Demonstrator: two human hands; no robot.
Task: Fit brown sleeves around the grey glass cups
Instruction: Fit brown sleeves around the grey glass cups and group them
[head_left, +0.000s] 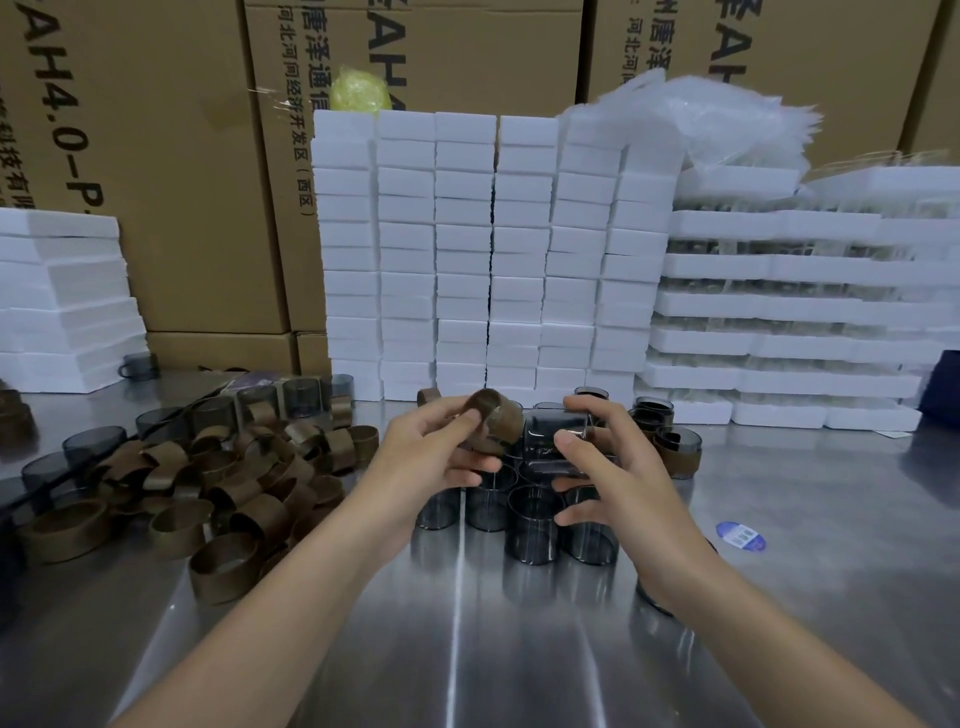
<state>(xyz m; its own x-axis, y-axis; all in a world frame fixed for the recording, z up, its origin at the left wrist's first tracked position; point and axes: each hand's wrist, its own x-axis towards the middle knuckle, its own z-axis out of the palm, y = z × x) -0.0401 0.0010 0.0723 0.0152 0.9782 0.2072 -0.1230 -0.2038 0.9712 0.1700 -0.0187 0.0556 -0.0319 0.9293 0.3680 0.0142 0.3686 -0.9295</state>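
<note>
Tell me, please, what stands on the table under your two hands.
Bare grey cups stand upright on the metal table, below the left hand holding a brown sleeve and the right hand holding a cup. The hands cover the rear cups, so their number is unclear.

sleeves (223, 467): brown | glass cups (535, 525): smoky grey | foam blocks (467, 249): white | table (467, 649): silver

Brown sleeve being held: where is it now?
Head view, centre: the brown sleeve sits in the left hand, above the grey cups, beside the held cup in the right hand.
</note>
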